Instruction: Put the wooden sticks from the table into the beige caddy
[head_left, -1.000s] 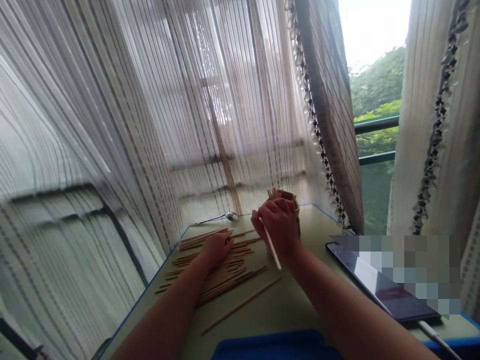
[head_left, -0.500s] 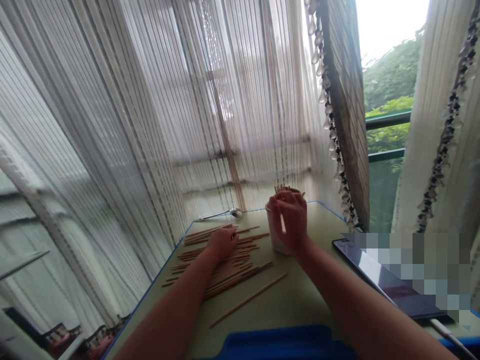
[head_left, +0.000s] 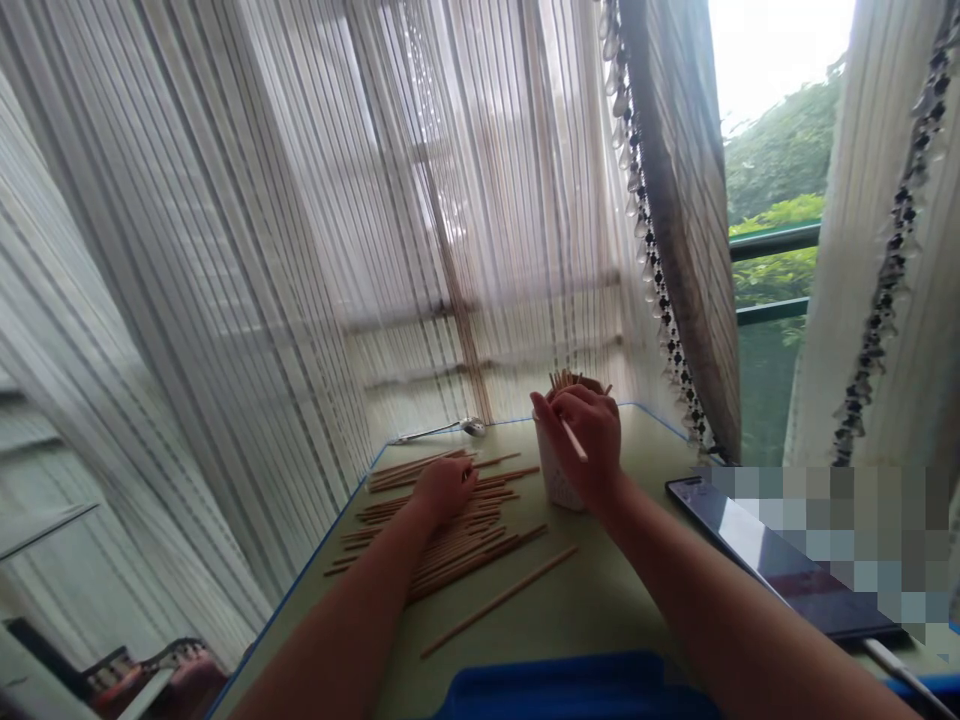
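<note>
From the head camera, my only view, I see both forearms reaching in from the near edge, the right one angled up and leftward to the cup (head_left: 559, 482), the left one slanting to the right over the sticks (head_left: 459, 548). The right hand (head_left: 585, 435) is bent over the near side of the cup's rim, its grip closed around one stick (head_left: 574, 440), whose pale end juts toward me. The left hand (head_left: 444, 488) lies back upward on the spread of sticks, fingers curled; I cannot tell whether its grip pinches any. I count one cup, one spoon (head_left: 472, 427), one phone (head_left: 780, 560) and one loose stick (head_left: 499, 602) lying apart, nearer me. The spread holds well over a dozen, overlapping too much for an exact count; several more tips poke up from the cup, partly hidden behind the right hand. All this sits on a pale green tabletop (head_left: 622, 610) with blue edging, a blue piece (head_left: 555, 688) at its near side and a white cable (head_left: 892, 662) at the phone. Striped sheer curtains (head_left: 300, 200) surround it, and a gap at right shows a railing (head_left: 776, 243) and greenery (head_left: 784, 165).
</note>
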